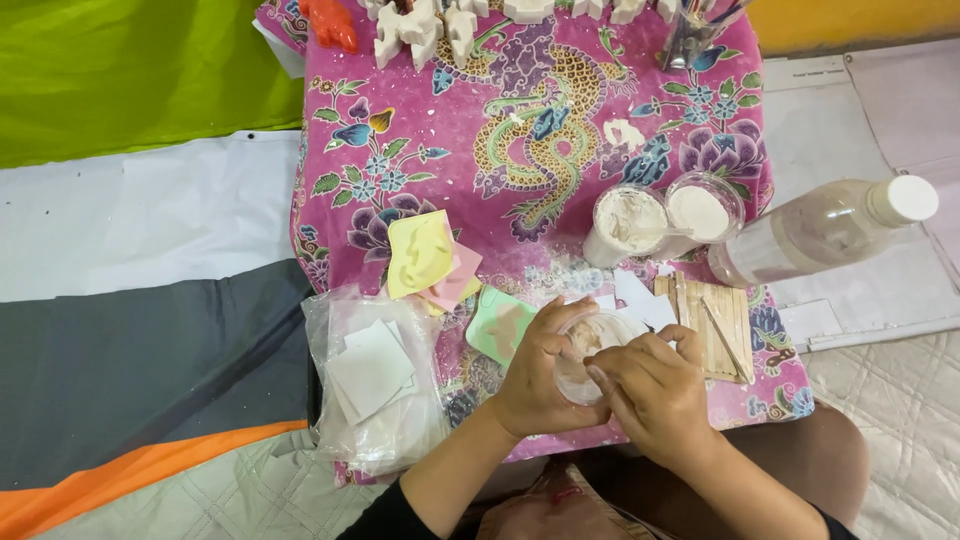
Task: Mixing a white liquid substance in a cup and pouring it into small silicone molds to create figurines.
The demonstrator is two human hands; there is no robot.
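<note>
My left hand (535,375) wraps around a small clear plastic cup (588,345) that holds pale, pasty white material. My right hand (655,390) sits against the cup's right side, fingers curled over its rim; whether it pinches a stick is hidden. Both hands hover over the near edge of a small table draped in a pink floral cloth (450,150). Just left of the cup lies a green mould (497,323).
Two clear cups of white powder (628,222) (700,210) and a capped clear bottle (825,232) lie beyond the hands. Wooden sticks (715,315) lie to the right. Yellow and pink moulds (420,255), a plastic bag of white cards (375,380), and white cast figures (420,25) sit around.
</note>
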